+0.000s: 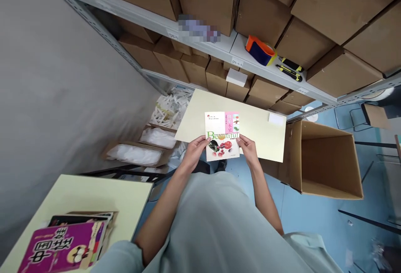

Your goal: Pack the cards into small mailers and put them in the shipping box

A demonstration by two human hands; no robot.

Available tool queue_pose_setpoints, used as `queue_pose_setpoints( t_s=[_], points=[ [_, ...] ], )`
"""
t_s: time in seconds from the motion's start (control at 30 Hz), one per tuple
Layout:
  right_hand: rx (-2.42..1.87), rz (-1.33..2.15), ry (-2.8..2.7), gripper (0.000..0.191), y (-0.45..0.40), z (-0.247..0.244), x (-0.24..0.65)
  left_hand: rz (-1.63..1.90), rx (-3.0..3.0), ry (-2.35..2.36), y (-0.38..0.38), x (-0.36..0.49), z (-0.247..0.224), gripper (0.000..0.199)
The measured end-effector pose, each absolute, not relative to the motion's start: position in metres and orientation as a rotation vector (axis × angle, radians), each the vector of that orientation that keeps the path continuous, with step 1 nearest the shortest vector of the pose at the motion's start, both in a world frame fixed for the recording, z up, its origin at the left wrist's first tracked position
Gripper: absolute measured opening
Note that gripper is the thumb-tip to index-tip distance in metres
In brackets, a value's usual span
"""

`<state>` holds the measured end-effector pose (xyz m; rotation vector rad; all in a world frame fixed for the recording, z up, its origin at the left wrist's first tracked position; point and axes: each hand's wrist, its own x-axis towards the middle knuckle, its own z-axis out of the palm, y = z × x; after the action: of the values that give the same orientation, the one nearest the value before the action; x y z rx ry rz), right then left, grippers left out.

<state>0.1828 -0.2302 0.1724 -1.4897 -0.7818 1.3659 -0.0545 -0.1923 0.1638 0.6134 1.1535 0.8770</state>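
A thin book with a white and pink cover, fruit pictures and the word "Beautiful" faces me, held up over the near edge of a pale table. My left hand is closed on its left edge, thumb on the cover. On the opposite edge my right hand grips it the same way. Fingers behind the book are hidden. Beneath and beyond it lies the pale tabletop, with a small white card near its right end.
Shelves ahead hold many brown boxes, a tape dispenser and box cutters. An open carton stands right. At lower left, a purple book tops a stack on another table. Shredded paper fills a box at left.
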Motion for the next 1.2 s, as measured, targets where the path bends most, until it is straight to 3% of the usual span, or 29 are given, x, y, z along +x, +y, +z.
queue_pose_setpoints(
  t_s=[0.43,0.63,0.8,0.97,1.2],
  points=[
    [-1.572,1.117,-0.752,0.066,-0.177,0.184,0.173,0.741,0.623,0.992,-0.1,-0.043,0.174,0.074],
    [-1.888,0.664,-0.932,0.074,-0.148,0.196,0.144,0.839,0.765,0.977,-0.063,-0.036,0.178,0.073],
    [-1.704,0.894,-1.001,0.069,-0.123,0.201,0.094,0.883,0.99,0.942,-0.06,-0.03,0.188,0.063],
    [-1.704,0.754,-0.743,0.059,-0.102,0.21,0.093,0.759,1.389,0.786,-0.062,-0.035,0.196,0.051],
    [-1.404,1.154,-0.552,0.063,-0.102,0.244,0.128,0.863,1.16,1.093,-0.012,-0.065,0.187,0.087]
  ],
)
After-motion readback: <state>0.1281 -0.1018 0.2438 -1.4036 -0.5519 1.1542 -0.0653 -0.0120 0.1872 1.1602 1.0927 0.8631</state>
